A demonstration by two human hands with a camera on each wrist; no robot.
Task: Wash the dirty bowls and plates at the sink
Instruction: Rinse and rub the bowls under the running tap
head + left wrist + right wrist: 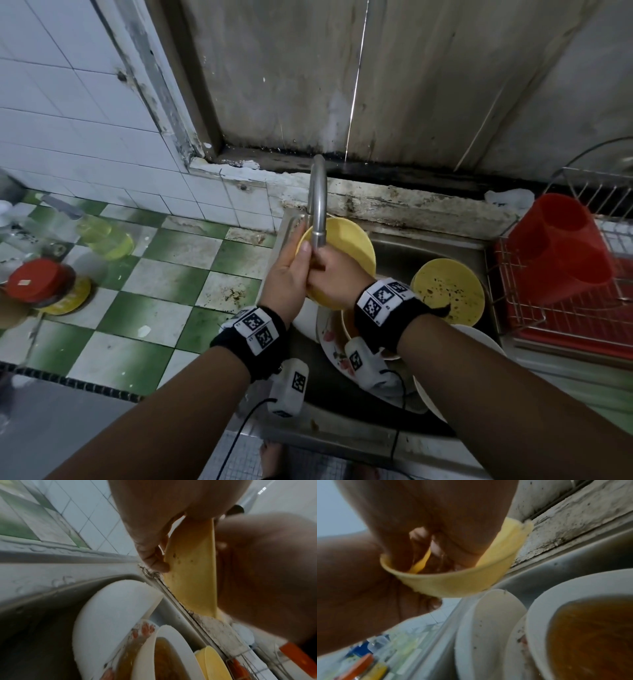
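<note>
With left hand fingers pinching yellow bowl rim, right hand fingers press inside.

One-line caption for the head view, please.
Left hand grips a yellow bowl under the faucet, right hand against its inside, over dirty dishes piled in the sink.

Left hand grips bowl; right hand fingers inside it.

A green-and-white checkered bench carries a red-lidded jar and a clear bottle of yellow liquid, below a white tiled wall. On the far right, a wire dish rack holds a red plastic cutlery holder.
</note>
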